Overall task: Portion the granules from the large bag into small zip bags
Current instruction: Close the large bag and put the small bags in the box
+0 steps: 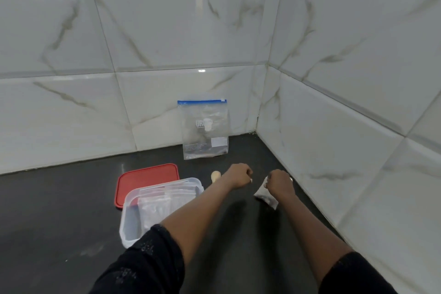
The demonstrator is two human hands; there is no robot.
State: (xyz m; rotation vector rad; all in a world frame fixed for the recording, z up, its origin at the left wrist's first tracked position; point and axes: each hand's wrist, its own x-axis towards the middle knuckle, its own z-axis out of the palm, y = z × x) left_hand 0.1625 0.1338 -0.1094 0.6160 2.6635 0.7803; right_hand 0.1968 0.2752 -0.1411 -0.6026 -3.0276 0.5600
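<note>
The large clear zip bag [204, 129] with a blue seal leans upright against the back wall, with dark granules at its bottom. My right hand [280, 182] pinches the top of a small zip bag [265, 196] that holds dark granules and rests on the black counter. My left hand [238, 175] hovers just left of it, fingers curled shut and a small gap away from the bag. I see nothing in that hand. A pale wooden scoop [216, 176] lies on the counter behind my left hand, partly hidden.
A clear plastic container [127, 227] holding several empty small zip bags [164, 200] stands at the left under my left forearm. Its red lid [146, 180] lies flat behind it. White marble-tiled walls meet in a corner close on the right.
</note>
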